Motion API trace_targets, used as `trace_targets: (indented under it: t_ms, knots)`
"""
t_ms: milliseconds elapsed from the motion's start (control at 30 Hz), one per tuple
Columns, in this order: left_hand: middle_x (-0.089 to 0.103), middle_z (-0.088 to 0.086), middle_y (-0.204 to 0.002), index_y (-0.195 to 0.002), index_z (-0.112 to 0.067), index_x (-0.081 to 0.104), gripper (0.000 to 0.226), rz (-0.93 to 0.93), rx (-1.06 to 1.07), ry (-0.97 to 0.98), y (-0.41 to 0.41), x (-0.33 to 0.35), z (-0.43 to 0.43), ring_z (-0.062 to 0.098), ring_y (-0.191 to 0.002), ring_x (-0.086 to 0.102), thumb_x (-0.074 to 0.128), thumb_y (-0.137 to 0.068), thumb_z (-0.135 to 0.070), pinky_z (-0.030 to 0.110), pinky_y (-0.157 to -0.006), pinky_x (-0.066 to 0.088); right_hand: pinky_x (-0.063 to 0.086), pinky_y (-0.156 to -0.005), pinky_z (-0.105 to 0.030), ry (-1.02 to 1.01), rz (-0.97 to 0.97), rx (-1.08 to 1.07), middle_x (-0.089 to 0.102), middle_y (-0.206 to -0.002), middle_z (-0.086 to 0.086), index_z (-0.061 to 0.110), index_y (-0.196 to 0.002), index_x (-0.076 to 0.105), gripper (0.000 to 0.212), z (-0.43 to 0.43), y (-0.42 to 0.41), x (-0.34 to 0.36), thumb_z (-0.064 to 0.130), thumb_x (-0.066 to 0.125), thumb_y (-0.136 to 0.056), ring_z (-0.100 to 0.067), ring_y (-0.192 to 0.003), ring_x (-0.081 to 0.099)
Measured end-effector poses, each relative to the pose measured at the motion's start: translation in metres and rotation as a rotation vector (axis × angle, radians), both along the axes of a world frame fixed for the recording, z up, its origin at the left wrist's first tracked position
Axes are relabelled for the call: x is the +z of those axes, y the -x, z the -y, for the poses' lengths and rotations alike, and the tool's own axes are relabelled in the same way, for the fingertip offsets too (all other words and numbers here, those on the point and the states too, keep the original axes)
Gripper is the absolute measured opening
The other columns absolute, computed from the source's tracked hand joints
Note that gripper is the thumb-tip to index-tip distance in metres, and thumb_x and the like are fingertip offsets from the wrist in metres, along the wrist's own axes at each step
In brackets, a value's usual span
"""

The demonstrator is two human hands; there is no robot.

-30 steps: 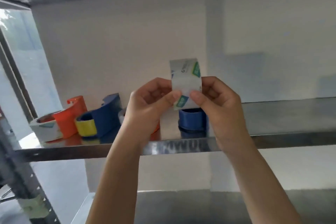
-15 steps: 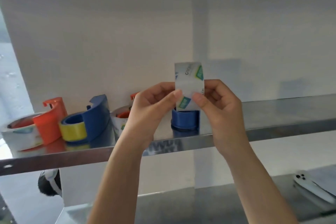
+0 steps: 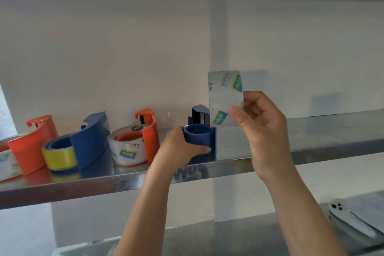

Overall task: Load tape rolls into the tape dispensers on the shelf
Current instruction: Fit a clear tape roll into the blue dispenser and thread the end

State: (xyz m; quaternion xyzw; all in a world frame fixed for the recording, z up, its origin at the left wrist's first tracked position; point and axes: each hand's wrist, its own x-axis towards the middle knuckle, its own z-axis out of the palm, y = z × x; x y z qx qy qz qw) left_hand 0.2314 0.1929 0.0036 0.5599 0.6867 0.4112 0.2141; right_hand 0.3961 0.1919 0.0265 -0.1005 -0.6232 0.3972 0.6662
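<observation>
Left hand (image 3: 176, 147) wraps the empty blue plastic tape dispenser (image 3: 200, 134) on the steel shelf (image 3: 311, 147). Right hand (image 3: 264, 127) pinches the clear printed tape roll (image 3: 225, 97), upright just above it.

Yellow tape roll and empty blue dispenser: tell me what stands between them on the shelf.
Head view: an orange dispenser holding a clear printed tape roll, then the left hand gripping the empty blue dispenser.
</observation>
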Motion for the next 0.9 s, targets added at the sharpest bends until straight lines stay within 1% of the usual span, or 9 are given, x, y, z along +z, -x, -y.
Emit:
trace_targets:
  t_ms: [67, 167, 233, 300, 400, 533, 600, 800, 900]
  knots:
    - [0.065, -0.01, -0.088, -0.118, -0.018, 0.058, 0.052, 0.008, 0.017, -0.021, -0.001, -0.002, -0.003, 0.003, -0.074, 0.059, 0.08, -0.071, -0.024, 0.011, -0.048, 0.043, 0.048, -0.07, -0.014, -0.002, 0.001, -0.004, 0.069, -0.081, 0.009, 0.009, -0.093, 0.062, 0.013, -0.003, -0.003, -0.001, 0.001, 0.063, -0.084, -0.004, -0.079, 0.065]
    - [0.064, -0.012, -0.086, -0.114, -0.017, 0.061, 0.053, 0.09, 0.045, -0.104, -0.003, -0.004, -0.003, 0.001, -0.074, 0.059, 0.083, -0.066, -0.022, 0.008, -0.043, 0.041, 0.049, -0.07, -0.014, -0.004, 0.002, -0.016, 0.07, -0.081, 0.009, 0.01, -0.093, 0.062, 0.013, -0.006, -0.007, 0.0, 0.002, 0.064, -0.084, -0.004, -0.079, 0.065]
    - [0.061, -0.016, -0.087, -0.112, -0.018, 0.06, 0.056, 0.076, 0.084, -0.193, -0.007, 0.0, 0.0, -0.001, -0.075, 0.056, 0.085, -0.062, -0.022, 0.009, -0.049, 0.041, 0.049, -0.069, -0.013, -0.001, -0.008, -0.025, 0.069, -0.08, 0.01, 0.01, -0.092, 0.062, 0.013, -0.007, -0.009, 0.002, -0.001, 0.063, -0.084, -0.003, -0.078, 0.065]
    - [0.063, -0.012, -0.099, -0.115, -0.02, 0.059, 0.062, -0.031, 0.124, -0.321, -0.008, 0.007, 0.002, 0.003, -0.083, 0.057, 0.086, -0.059, -0.021, 0.009, -0.059, 0.038, 0.048, -0.067, -0.012, 0.005, -0.022, -0.034, 0.07, -0.078, 0.011, 0.01, -0.091, 0.062, 0.014, -0.009, -0.012, 0.004, -0.003, 0.061, -0.084, -0.001, -0.076, 0.065]
    - [0.056, -0.009, -0.113, -0.123, -0.02, 0.056, 0.07, -0.209, 0.17, -0.509, -0.008, 0.021, 0.007, 0.005, -0.095, 0.051, 0.085, -0.059, -0.018, 0.006, -0.062, 0.036, 0.049, -0.067, -0.013, 0.002, -0.01, -0.057, 0.07, -0.08, 0.011, 0.012, -0.091, 0.062, 0.013, -0.012, -0.015, 0.005, 0.002, 0.062, -0.084, -0.002, -0.078, 0.066]
    - [0.049, -0.009, -0.114, -0.123, -0.016, 0.056, 0.069, -0.337, 0.129, -0.757, -0.004, 0.035, 0.012, -0.006, -0.094, 0.043, 0.085, -0.06, -0.009, -0.003, -0.075, 0.035, 0.049, -0.067, -0.013, 0.009, -0.014, -0.07, 0.069, -0.079, 0.01, 0.013, -0.092, 0.063, 0.014, -0.016, -0.017, 0.006, 0.002, 0.065, -0.083, -0.001, -0.076, 0.064]
    - [0.05, -0.009, -0.114, -0.122, -0.015, 0.057, 0.068, -0.369, 0.124, -0.845, -0.003, 0.038, 0.013, -0.003, -0.097, 0.045, 0.084, -0.06, -0.006, -0.003, -0.08, 0.033, 0.05, -0.068, -0.014, 0.016, -0.018, -0.062, 0.069, -0.079, 0.009, 0.014, -0.091, 0.063, 0.015, -0.019, -0.015, 0.006, 0.002, 0.066, -0.082, -0.002, -0.076, 0.063]
    - [0.05, -0.008, -0.118, -0.124, -0.015, 0.056, 0.068, -0.49, 0.132, -0.908, -0.004, 0.045, 0.015, 0.011, -0.11, 0.051, 0.082, -0.062, -0.003, 0.006, -0.091, 0.036, 0.053, -0.071, -0.017, 0.026, -0.004, -0.04, 0.069, -0.08, 0.009, 0.02, -0.089, 0.064, 0.017, -0.024, -0.01, 0.005, 0.019, 0.066, -0.072, -0.003, -0.078, 0.064]
    - [0.047, -0.011, -0.118, -0.125, -0.015, 0.055, 0.069, -0.521, 0.112, -0.919, -0.005, 0.044, 0.014, 0.012, -0.111, 0.051, 0.082, -0.063, -0.003, 0.01, -0.092, 0.037, 0.053, -0.071, -0.017, 0.024, 0.004, -0.024, 0.069, -0.08, 0.01, 0.019, -0.089, 0.064, 0.015, -0.028, -0.007, 0.004, 0.013, 0.067, -0.076, -0.003, -0.078, 0.063]
